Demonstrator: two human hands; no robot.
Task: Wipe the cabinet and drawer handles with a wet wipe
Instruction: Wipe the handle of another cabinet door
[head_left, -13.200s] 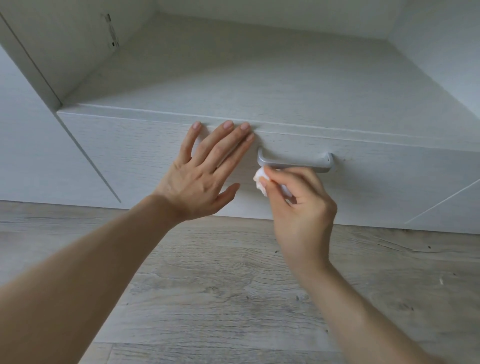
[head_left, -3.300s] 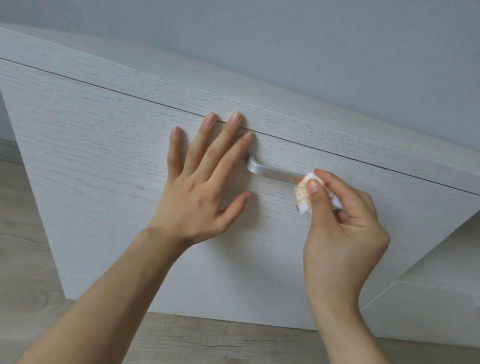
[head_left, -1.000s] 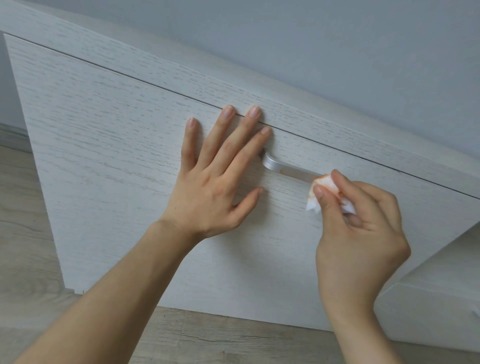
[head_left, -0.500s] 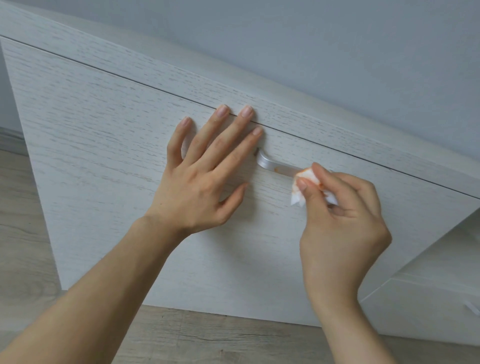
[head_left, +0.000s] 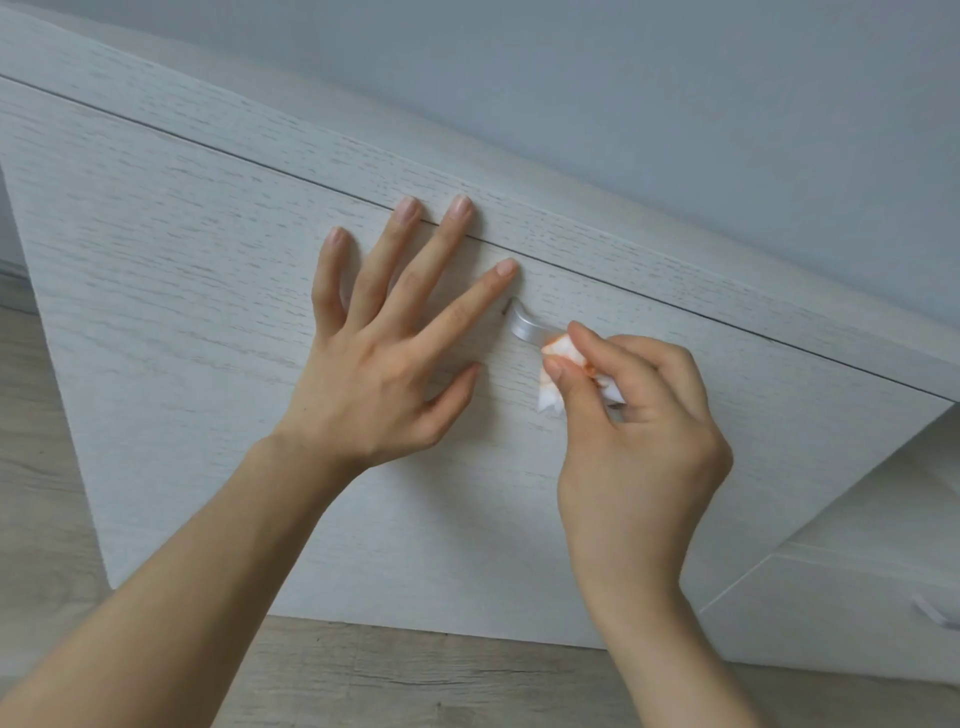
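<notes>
Left hand (head_left: 384, 364) lies flat, fingers spread, on the white wood-grain drawer front (head_left: 208, 312). Right hand (head_left: 634, 415) pinches a crumpled white wet wipe with orange stains (head_left: 558, 374) against the silver metal bar handle (head_left: 524, 325), covering its right part.

A: What shows of the person?
B: Two arms, bare all the way to the bottom edge of the view. The left forearm (head_left: 197, 582) looks broad near the camera, the right forearm (head_left: 670, 639) narrower.
A: And the ends?
B: The left grip (head_left: 374, 374) has long, slim fingers (head_left: 457, 312), and tendons ridge its back. The right grip (head_left: 639, 441) shows rounded knuckles and a smooth back.
A: Nails (head_left: 506, 267)?
B: Short, rounded and evenly trimmed on every finger that shows.
</notes>
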